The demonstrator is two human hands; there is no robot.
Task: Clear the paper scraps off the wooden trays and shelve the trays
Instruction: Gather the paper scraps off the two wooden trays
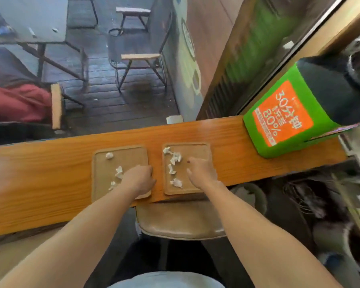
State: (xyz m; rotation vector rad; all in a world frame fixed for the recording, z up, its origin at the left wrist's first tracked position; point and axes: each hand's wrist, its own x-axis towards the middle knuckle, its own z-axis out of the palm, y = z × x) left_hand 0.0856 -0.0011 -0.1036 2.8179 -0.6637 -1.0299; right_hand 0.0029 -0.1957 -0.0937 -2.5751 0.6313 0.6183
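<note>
Two wooden trays lie side by side on a long wooden counter. The left tray carries white crumpled paper scraps, one at its far corner and others near its middle. The right tray holds several scraps down its left half. My left hand rests on the left tray's right side, fingers curled; whether it holds a scrap is hidden. My right hand lies over the right tray's right side, fingers loosely bent, nothing seen in it.
A green and orange box stands on the counter at the right. A tan stool seat sits below the counter's near edge. Beyond the counter are chairs and a table on a dark floor.
</note>
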